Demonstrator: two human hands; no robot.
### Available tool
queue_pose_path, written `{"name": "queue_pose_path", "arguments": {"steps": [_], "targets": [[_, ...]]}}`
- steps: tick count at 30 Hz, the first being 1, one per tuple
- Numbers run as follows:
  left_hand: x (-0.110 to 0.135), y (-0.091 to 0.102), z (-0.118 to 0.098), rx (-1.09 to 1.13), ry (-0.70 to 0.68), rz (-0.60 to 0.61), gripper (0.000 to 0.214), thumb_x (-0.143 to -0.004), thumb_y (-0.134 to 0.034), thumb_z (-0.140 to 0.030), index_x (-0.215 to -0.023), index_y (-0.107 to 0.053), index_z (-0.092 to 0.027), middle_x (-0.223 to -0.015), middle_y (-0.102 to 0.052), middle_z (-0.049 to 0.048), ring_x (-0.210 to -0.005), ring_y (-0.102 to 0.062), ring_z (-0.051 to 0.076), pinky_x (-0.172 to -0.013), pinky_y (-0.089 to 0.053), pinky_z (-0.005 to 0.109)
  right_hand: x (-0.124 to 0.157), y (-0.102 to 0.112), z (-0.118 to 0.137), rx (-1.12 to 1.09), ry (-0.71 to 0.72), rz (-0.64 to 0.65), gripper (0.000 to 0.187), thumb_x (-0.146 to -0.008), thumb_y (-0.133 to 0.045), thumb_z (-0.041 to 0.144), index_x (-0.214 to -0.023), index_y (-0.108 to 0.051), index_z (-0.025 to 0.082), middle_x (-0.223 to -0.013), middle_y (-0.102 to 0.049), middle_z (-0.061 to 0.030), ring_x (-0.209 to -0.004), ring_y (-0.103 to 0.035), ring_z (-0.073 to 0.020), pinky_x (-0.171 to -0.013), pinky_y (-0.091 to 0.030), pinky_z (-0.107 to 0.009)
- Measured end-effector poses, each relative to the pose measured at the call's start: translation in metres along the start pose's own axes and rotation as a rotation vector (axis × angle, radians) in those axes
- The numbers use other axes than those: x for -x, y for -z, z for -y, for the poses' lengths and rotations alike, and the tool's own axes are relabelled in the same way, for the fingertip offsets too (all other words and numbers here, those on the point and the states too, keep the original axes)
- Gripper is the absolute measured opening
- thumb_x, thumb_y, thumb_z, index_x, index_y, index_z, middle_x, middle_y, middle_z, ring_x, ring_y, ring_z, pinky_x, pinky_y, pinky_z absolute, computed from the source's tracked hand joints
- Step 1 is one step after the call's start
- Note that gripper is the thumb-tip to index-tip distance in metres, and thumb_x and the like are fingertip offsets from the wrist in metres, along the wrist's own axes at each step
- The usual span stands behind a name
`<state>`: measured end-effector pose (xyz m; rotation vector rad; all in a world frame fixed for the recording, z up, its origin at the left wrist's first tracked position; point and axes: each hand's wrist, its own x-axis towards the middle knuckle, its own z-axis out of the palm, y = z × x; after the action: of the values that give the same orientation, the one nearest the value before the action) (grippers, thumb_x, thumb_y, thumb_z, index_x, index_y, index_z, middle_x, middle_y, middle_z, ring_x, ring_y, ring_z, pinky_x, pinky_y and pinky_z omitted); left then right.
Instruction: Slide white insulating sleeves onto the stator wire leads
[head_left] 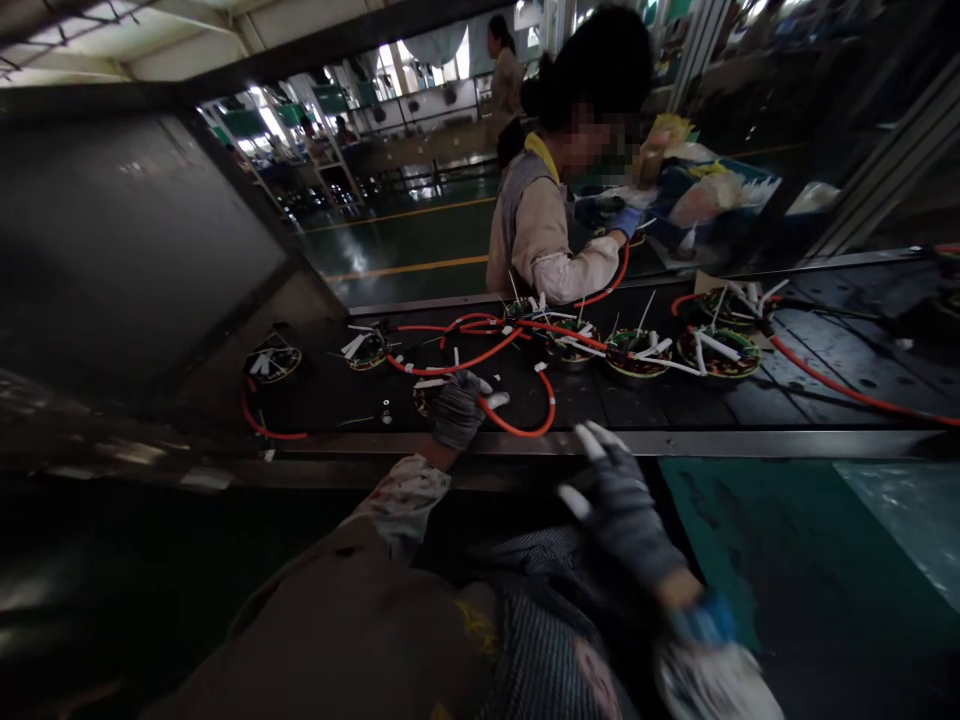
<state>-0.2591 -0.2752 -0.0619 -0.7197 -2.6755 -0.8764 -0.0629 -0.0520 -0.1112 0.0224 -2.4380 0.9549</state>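
Note:
My left hand, in a grey glove with white fingertips, reaches onto the dark conveyor belt and rests on a round wound coil part with an orange cable looping out to its right. Whether the fingers grip the part is unclear. My right hand, gloved the same way, hovers with fingers spread just in front of the belt's metal edge and holds nothing. Several more round coil parts with white sleeves and orange leads lie in a row along the belt.
A person in a grey vest and beige sleeves works across the belt, one blue-gloved hand near bins of parts. Another person stands far back. A dark housing covers the belt's left end. A green surface lies to my right.

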Motion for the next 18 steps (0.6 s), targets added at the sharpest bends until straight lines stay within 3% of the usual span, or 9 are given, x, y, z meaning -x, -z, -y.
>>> {"name": "queue_pose_path", "arguments": {"steps": [2,4,6,9,11,13,18], "targets": [[0.008,0.013,-0.004,-0.006,-0.048,0.062,0.014,-0.088,-0.073,-0.02,-0.102,-0.073,-0.021,-0.102,-0.077,0.0058,-0.102,-0.071,0.022,-0.105,-0.056,0.041,-0.024,-0.029,-0.012,0.069,0.036,0.115,0.062,-0.086,-0.076,0.038,-0.145,-0.065,0.02,-0.159,-0.055,-0.0191,-0.146,-0.05,-0.0427,-0.119,-0.046,-0.067],[0.014,0.038,0.004,-0.029,-0.057,0.104,0.023,-0.091,-0.062,-0.015,-0.11,-0.074,-0.021,-0.104,-0.078,0.0059,-0.1,-0.072,0.022,-0.104,-0.057,0.042,-0.047,-0.049,-0.027,0.082,-0.003,0.114,0.035,-0.088,-0.072,0.031,-0.121,-0.077,0.021,-0.151,-0.063,-0.0184,-0.144,-0.053,-0.0426,-0.12,-0.044,-0.068],[0.018,0.066,0.019,-0.081,-0.033,0.142,0.031,-0.088,-0.052,-0.009,-0.105,-0.076,-0.02,-0.108,-0.079,0.0088,-0.105,-0.07,0.025,-0.106,-0.056,0.047,-0.063,-0.057,-0.04,0.062,-0.043,0.059,0.017,-0.09,-0.067,0.029,-0.102,-0.078,0.022,-0.144,-0.069,-0.0175,-0.139,-0.057,-0.0409,-0.119,-0.045,-0.066],[0.026,0.091,0.038,-0.162,-0.026,0.268,0.035,-0.072,-0.066,-0.011,-0.102,-0.08,-0.023,-0.113,-0.079,0.0072,-0.113,-0.066,0.029,-0.11,-0.052,0.045,-0.073,-0.056,-0.048,-0.001,-0.07,-0.023,0.018,-0.094,-0.063,0.035,-0.099,-0.075,0.023,-0.141,-0.069,-0.0174,-0.136,-0.06,-0.0387,-0.119,-0.048,-0.063],[0.031,0.089,0.044,-0.229,0.004,0.297,0.046,-0.063,-0.074,-0.013,-0.107,-0.081,-0.024,-0.119,-0.076,0.0078,-0.118,-0.062,0.034,-0.112,-0.048,0.047,-0.07,-0.056,-0.044,-0.067,-0.078,-0.077,0.022,-0.097,-0.061,0.04,-0.101,-0.074,0.023,-0.135,-0.071,-0.0168,-0.136,-0.061,-0.0373,-0.12,-0.048,-0.061],[0.032,0.077,0.046,-0.299,0.06,0.274,0.048,-0.062,-0.076,-0.016,-0.11,-0.082,-0.023,-0.115,-0.074,0.0108,-0.116,-0.061,0.038,-0.109,-0.048,0.052,-0.061,-0.061,-0.032,-0.129,-0.085,-0.125,0.024,-0.1,-0.057,0.042,-0.102,-0.072,0.023,-0.123,-0.075,-0.0154,-0.135,-0.063,-0.0357,-0.12,-0.049,-0.061],[0.021,0.05,0.047,-0.376,0.133,0.215,0.02,-0.064,-0.082,-0.032,-0.08,-0.078,-0.022,-0.08,-0.065,0.0098,-0.097,-0.063,0.039,-0.091,-0.052,0.054,-0.023,-0.073,0.013,-0.204,-0.131,-0.192,0.023,-0.098,-0.065,0.045,-0.095,-0.072,0.023,-0.107,-0.079,-0.0139,-0.115,-0.074,-0.0328,-0.109,-0.059,-0.054]]}}
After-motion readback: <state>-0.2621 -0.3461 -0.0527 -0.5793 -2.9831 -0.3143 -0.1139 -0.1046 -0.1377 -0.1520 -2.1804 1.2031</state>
